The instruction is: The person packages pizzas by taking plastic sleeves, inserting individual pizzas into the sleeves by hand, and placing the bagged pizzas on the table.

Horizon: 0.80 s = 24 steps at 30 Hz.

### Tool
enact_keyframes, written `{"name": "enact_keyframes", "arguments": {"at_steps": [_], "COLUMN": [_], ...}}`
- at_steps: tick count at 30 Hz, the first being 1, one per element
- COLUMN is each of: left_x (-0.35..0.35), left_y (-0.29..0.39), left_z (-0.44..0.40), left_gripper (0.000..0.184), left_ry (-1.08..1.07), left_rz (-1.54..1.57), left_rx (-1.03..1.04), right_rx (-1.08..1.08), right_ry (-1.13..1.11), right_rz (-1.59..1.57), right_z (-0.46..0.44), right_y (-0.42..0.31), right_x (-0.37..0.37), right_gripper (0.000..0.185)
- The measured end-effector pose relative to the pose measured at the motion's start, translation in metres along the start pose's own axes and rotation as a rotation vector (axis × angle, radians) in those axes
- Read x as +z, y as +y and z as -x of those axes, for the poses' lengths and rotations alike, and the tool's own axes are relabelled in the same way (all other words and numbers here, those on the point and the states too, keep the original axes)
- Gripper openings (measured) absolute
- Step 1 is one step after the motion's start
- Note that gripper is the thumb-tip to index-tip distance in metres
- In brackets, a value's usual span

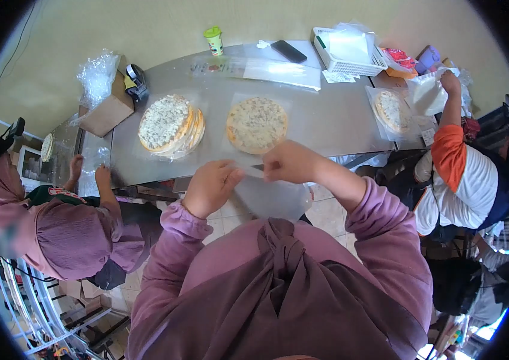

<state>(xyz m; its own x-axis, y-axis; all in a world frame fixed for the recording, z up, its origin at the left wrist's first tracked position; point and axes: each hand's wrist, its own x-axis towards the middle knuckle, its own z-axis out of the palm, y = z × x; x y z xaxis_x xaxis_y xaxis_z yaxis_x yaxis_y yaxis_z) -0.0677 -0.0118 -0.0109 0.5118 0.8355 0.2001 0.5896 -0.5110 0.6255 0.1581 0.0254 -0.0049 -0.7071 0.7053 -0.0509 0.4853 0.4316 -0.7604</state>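
A clear plastic bag (273, 197) hangs in front of me below the table's near edge, its upper edge pinched between my two hands. My left hand (212, 186) is closed on its left corner, and my right hand (290, 162) pinches the other side. Just beyond my right hand, a flat round pizza (257, 126) with pale topping lies on a clear sheet. To its left stands a stack of pizzas (169, 125), the top one covered in white shreds.
The metal table (332, 117) holds a stack of plastic bags (281, 73), a phone (289, 51), a green-lidded cup (213, 41), a white basket (350, 57) and a tape dispenser (135, 81). A cardboard box (107, 114) sits left. People work on both sides; another pizza (392, 111) lies right.
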Motion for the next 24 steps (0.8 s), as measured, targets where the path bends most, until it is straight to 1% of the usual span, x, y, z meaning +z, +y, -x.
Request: {"name": "enact_keyframes", "arguments": {"at_steps": [2,4,5,6,7,8,9,10,11,12,13,14,16,18,19,20,21,22,23,24], "left_x": [0.001,0.011,0.018,0.024,0.029,0.034,0.038,0.041,0.045,0.047,0.046,0.045,0.042,0.046,0.044,0.042,0.048,0.045,0.042,0.039], "left_y": [-0.004,-0.017,-0.023,-0.027,-0.030,-0.034,-0.039,-0.043,-0.046,-0.049,-0.050,-0.052,-0.053,-0.065,-0.064,-0.064,-0.075,-0.073,-0.072,-0.069], "left_z": [0.001,0.011,0.016,0.020,0.023,0.027,0.031,0.036,0.041,0.047,0.052,0.058,0.073,0.096,0.102,0.110,0.123,0.128,0.132,0.134], "left_gripper": [0.014,0.015,0.019,0.019,0.026,0.033,0.049,0.049,0.052,0.056,0.058,0.060,0.063,0.064,0.063,0.063,0.063,0.063,0.065,0.066], "left_ry": [-0.159,-0.163,-0.165,-0.166,-0.134,-0.102,-0.145,-0.148,-0.139,-0.130,-0.135,-0.140,-0.186,-0.162,-0.173,-0.183,-0.166,-0.164,-0.180,-0.196], "left_rz": [0.009,-0.025,-0.058,-0.062,-0.008,0.046,0.035,0.031,0.120,0.210,0.226,0.241,0.197,0.179,0.151,0.123,0.194,0.192,0.218,0.245], "left_rx": [-0.213,-0.186,-0.160,-0.158,-0.108,-0.055,-0.054,-0.049,-0.112,-0.175,-0.193,-0.211,-0.356,-0.333,-0.384,-0.434,-0.504,-0.506,-0.645,-0.782], "right_rx": [0.014,0.011,0.009,0.031,0.052,0.049,0.131,0.215,0.214,0.308,0.397,0.399,0.737,0.771,0.807,0.801,0.804,0.807,0.802,0.754], "right_ry": [0.009,0.026,0.030,0.016,0.002,0.007,-0.004,-0.016,-0.008,0.331,0.666,0.672,0.818,0.803,0.787,0.788,0.864,0.938,0.938,0.907], "right_rz": [-0.001,-0.041,-0.041,-0.108,-0.177,-0.178,-0.317,-0.456,-0.457,-0.322,-0.176,-0.173,-0.393,-0.408,-0.426,-0.427,-0.543,-0.660,-0.659,-0.834], "right_z": [0.000,-0.001,-0.001,-0.001,-0.003,-0.007,-0.010,-0.013,-0.022,-0.037,-0.046,-0.050,-0.056,-0.066,-0.071,-0.074,-0.075,-0.077,-0.081,-0.085], "right_y": [-0.001,0.004,0.007,0.010,0.015,0.019,0.024,0.032,0.060,0.103,0.138,0.156,0.184,0.212,0.220,0.210,0.199,0.188,0.185,0.184], "right_x": [0.006,0.014,0.018,0.022,0.025,0.026,0.026,0.027,0.037,0.053,0.062,0.060,0.054,0.064,0.066,0.061,0.059,0.056,0.055,0.052], "right_gripper": [0.017,0.012,0.012,0.014,0.015,0.015,0.018,0.021,0.021,0.027,0.033,0.033,0.044,0.044,0.044,0.044,0.041,0.038,0.038,0.039]}}
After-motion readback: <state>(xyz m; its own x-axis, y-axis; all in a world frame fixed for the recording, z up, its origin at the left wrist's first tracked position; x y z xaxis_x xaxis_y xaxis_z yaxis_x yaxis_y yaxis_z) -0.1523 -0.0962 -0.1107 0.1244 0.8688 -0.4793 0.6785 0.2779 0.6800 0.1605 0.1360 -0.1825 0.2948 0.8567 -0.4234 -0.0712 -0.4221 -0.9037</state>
